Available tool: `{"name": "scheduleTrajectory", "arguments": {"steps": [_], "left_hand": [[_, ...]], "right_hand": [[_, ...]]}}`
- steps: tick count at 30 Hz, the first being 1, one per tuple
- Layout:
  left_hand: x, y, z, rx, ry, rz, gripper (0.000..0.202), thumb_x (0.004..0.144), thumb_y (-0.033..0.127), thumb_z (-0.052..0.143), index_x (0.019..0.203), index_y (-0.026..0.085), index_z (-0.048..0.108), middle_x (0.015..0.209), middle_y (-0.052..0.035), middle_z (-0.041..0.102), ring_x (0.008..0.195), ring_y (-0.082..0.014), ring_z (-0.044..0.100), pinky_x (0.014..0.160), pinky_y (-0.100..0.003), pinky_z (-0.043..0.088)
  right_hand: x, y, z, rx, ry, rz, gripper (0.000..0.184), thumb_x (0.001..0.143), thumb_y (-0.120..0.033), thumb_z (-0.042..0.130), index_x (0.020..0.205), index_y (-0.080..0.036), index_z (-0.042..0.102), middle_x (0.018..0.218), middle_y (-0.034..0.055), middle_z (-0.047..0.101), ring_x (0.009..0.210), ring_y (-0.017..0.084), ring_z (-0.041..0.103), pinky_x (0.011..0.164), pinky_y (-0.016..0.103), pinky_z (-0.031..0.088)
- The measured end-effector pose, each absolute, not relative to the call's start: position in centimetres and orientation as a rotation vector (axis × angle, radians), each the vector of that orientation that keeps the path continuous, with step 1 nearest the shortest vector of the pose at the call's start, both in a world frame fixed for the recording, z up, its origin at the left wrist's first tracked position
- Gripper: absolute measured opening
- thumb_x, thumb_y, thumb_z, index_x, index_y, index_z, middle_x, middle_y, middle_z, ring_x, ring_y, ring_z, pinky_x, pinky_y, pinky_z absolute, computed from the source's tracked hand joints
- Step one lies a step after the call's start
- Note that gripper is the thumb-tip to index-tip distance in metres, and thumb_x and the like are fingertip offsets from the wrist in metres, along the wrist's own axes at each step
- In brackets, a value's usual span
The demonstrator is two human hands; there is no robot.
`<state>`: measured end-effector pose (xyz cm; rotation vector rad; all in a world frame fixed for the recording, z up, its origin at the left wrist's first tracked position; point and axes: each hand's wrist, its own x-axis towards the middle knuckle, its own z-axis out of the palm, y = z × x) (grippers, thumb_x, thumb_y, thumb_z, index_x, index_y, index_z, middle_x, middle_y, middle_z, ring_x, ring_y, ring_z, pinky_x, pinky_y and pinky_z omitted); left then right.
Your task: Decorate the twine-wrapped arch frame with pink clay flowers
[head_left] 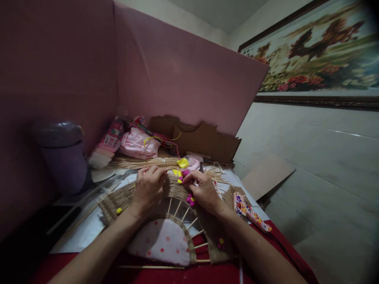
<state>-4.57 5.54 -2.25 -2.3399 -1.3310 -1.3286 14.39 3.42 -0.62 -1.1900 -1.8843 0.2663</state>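
Observation:
A half-round fan-shaped craft piece lies on the table, with an outer twine band (174,190), thin wooden spokes (185,214) and a dotted fabric centre (161,242). My left hand (149,189) is closed with curled fingers on top of the band; whatever its fingertips pinch is hidden. Closed in a pinch, my right hand (203,190) is on a small purple flower piece (186,172) at the band's upper edge. Just beside it are yellow bits (177,173). A purple flower with a yellow middle (191,199) sits on the band below, and a yellow blob (119,211) farther left.
A flower-patterned glue gun (251,213) lies at the right with its cord trailing. Behind the craft are bamboo sticks (142,162), torn cardboard (204,140) and a pink dotted cloth bundle (139,142). A lidded purple cup (63,161) stands at the left.

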Motion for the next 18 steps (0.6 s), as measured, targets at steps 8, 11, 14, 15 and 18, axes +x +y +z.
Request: {"name": "scheduleTrajectory", "arguments": {"steps": [8,11,14,15,18], "left_hand": [[-4.61,5.68,-2.37,-2.342,-1.328,-1.322,0.018,0.088,0.019,0.046,0.091,0.020,0.063,0.092,-0.0062,0.069,0.087,-0.0221,0.061,0.085,-0.041,0.038],[-4.64,5.75,-2.41,-2.333,-1.319,-1.348,0.018,0.087,0.019,0.046,0.090,0.020,0.064,0.092,-0.0062,0.069,0.087,-0.0223,0.061,0.086,-0.042,0.038],[-4.66,5.76,-2.42,-2.345,-1.313,-1.364,0.018,0.087,0.018,0.046,0.090,0.021,0.064,0.092,-0.0059,0.070,0.087,-0.0220,0.061,0.086,-0.041,0.038],[-4.66,5.74,-2.41,-2.347,-1.314,-1.364,0.018,0.087,0.018,0.046,0.090,0.021,0.064,0.092,-0.0058,0.070,0.087,-0.0219,0.061,0.086,-0.041,0.037],[-4.65,5.67,-2.37,-2.344,-1.321,-1.346,0.017,0.087,0.019,0.046,0.090,0.021,0.063,0.092,-0.0054,0.070,0.086,-0.0217,0.060,0.086,-0.041,0.037]], "right_hand": [[14.36,3.57,-0.79,-1.228,-1.879,0.256,0.016,0.072,-0.006,0.060,0.072,-0.020,0.067,0.077,0.0012,0.068,0.078,0.017,0.060,0.073,0.028,0.042],[14.55,3.43,-0.52,-1.244,-1.892,0.309,0.014,0.071,-0.008,0.062,0.072,-0.021,0.067,0.077,0.0003,0.068,0.076,0.016,0.060,0.072,0.028,0.043],[14.80,3.24,-0.27,-1.230,-1.873,0.325,0.011,0.073,-0.011,0.062,0.076,-0.021,0.067,0.078,0.0004,0.068,0.072,0.015,0.060,0.069,0.027,0.043],[14.88,3.18,-0.23,-1.223,-1.869,0.295,0.010,0.074,-0.012,0.061,0.077,-0.020,0.067,0.078,0.0009,0.068,0.073,0.016,0.059,0.069,0.027,0.043],[15.04,3.00,-0.23,-1.231,-1.894,0.156,0.010,0.077,-0.013,0.060,0.076,-0.021,0.066,0.081,0.0023,0.067,0.076,0.017,0.059,0.069,0.028,0.041]]}}
